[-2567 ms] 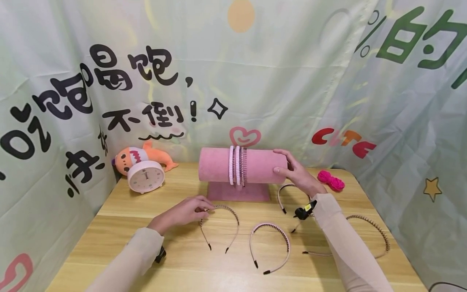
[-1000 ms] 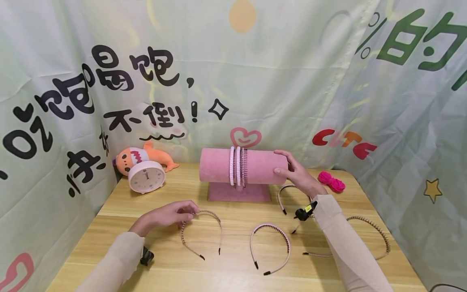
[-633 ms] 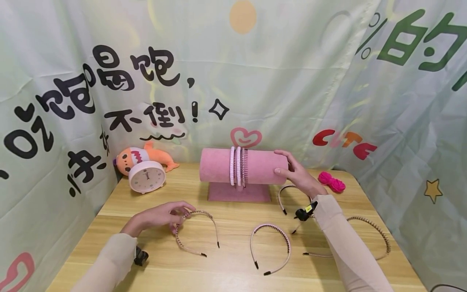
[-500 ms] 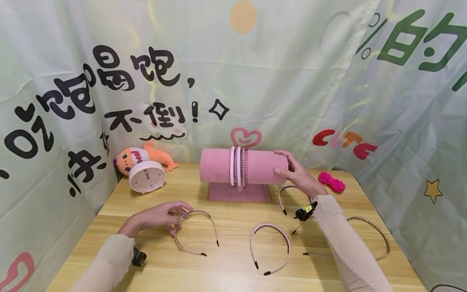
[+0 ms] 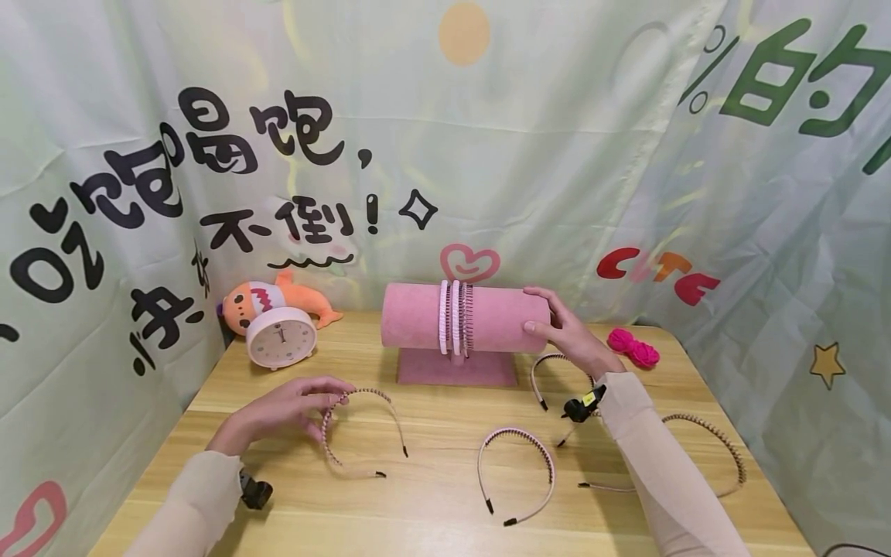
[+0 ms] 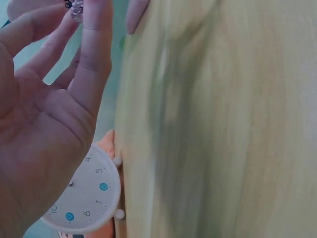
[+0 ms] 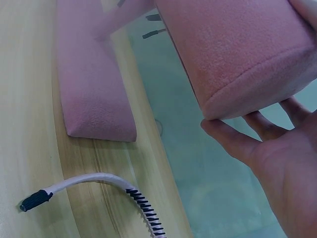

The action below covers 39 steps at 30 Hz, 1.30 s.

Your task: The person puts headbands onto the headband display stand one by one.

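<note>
Left hand (image 5: 288, 406): fingers pinched on a toothed headband (image 5: 325, 437), front-left of the pink headband stand (image 5: 501, 319). Right hand (image 5: 576, 333): fingers widely parted, gripping the stand's right end (further headbands (image 5: 455, 319) ring its middle).

I saw the bench (image 5: 445, 510) brightly lit in the head view, with pale glare toward its near edge, while the left wrist view was dimmer, blurred and softly shadowed.
</note>
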Tool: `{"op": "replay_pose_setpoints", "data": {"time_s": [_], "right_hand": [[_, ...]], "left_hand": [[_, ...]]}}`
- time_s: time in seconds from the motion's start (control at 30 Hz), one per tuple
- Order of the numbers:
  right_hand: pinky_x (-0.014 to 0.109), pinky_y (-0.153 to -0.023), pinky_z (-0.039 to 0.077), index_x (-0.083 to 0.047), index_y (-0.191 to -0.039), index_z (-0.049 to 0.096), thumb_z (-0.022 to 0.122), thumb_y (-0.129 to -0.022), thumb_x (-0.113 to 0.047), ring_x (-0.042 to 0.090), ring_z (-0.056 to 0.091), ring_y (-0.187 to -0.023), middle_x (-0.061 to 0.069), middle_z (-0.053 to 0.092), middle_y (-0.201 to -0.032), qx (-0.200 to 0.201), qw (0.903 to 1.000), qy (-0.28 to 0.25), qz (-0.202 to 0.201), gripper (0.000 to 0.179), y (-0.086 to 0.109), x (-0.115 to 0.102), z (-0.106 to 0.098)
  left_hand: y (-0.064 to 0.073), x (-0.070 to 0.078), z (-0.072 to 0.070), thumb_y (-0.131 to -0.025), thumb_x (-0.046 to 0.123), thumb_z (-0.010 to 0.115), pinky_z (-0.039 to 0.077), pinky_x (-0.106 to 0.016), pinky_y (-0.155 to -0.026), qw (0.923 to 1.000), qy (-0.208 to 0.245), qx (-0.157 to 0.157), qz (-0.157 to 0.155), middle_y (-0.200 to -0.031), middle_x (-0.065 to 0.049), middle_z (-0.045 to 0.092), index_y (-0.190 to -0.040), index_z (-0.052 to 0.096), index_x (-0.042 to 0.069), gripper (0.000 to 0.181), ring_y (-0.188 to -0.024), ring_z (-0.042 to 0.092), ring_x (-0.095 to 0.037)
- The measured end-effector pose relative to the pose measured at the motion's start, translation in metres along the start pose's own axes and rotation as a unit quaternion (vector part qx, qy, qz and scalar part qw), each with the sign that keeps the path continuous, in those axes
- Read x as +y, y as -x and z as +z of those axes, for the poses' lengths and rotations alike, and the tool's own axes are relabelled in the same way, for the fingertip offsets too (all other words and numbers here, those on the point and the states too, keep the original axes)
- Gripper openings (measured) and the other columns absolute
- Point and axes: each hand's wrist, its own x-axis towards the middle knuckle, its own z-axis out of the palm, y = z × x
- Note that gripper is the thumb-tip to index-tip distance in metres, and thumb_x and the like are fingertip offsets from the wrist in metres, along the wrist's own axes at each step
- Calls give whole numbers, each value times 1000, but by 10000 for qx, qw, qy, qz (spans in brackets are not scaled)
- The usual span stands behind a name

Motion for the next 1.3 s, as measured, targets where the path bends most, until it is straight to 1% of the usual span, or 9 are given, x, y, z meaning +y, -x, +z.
{"op": "replay_pose_setpoints", "data": {"time_s": [0.13, 0.27, 0.5, 0.6, 0.7, 0.8, 0.93, 1.07, 1.3], "right_hand": [[28, -102, 56, -34, -164, 34, 66, -110, -18, 40, 41, -149, 15, 29, -171, 21, 10000, 8, 12, 65, 0, 0, 0], [28, -102, 56, -35, -164, 34, 66, -110, -18, 41, 41, -149, 16, 30, -171, 31, 10000, 10, 26, 65, 0, -1, 0], [27, -102, 56, -34, -165, 33, 66, -110, -19, 41, 40, -150, 16, 29, -171, 26, 10000, 41, 17, 65, 1, 0, 0], [27, -103, 56, -35, -165, 33, 66, -110, -19, 41, 40, -150, 15, 29, -171, 24, 10000, 64, 30, 65, 1, 0, -1], [27, -103, 55, -35, -165, 33, 66, -110, -20, 41, 40, -151, 14, 28, -172, 12, 10000, 76, 45, 65, 0, 0, -1], [28, -103, 55, -35, -165, 33, 66, -110, -20, 41, 40, -151, 14, 28, -172, 13, 10000, 65, 44, 65, 0, 1, -1], [28, -103, 56, -35, -164, 34, 65, -110, -18, 39, 41, -150, 13, 29, -172, 25, 10000, 33, 20, 64, 0, 1, -1], [29, -103, 56, -34, -164, 34, 64, -111, -15, 38, 41, -149, 15, 29, -171, 0, 10000, -39, -33, 63, 1, 0, 0], [28, -103, 56, -33, -164, 34, 63, -111, -15, 38, 41, -148, 16, 28, -171, -51, 9999, -85, -79, 63, 1, -1, 1]], "left_hand": [[3, 3, -5, -115, 28, 57, 68, -47, -84, 9998, 65, 212, 31, -153, -31, 51, -156, 55, 3, 48, -113, 61, -29], [6, 9, -8, -114, 29, 59, 68, -49, -83, 9990, 59, 435, 10, -155, -30, 50, -156, 55, 4, 49, -113, 62, -30], [10, 25, -13, -112, 28, 61, 67, -54, -81, 9966, -123, 757, 304, -152, -32, 51, -151, 58, 3, 46, -115, 61, -39], [12, 34, -15, -111, 28, 63, 67, -53, -79, 9941, -151, 969, 457, -145, -25, 56, -146, 62, 6, 41, -110, 64, -33], [13, 43, -19, -111, 25, 63, 68, -52, -75, 9902, -155, 1218, 671, -137, -16, 61, -145, 63, 4, 40, -102, 65, -24], [14, 53, -22, -111, 21, 62, 68, -52, -73, 9855, -156, 1389, 962, -132, -11, 62, -146, 60, -2, 42, -96, 64, -19], [12, 64, -26, -112, 21, 62, 68, -50, -74, 9803, -177, 1589, 1162, -132, -8, 63, -145, 60, -2, 41, -93, 64, -16], [8, 77, -27, -111, 24, 66, 68, -47, -77, 9772, -81, 1767, 1172, -131, -6, 65, -146, 58, -2, 45, -93, 66, -16], [-5, 98, -25, -109, 30, 69, 68, -47, -82, 9746, -57, 1897, 1185, -134, -13, 62, -148, 58, 1, 50, -95, 69, -18]]}}
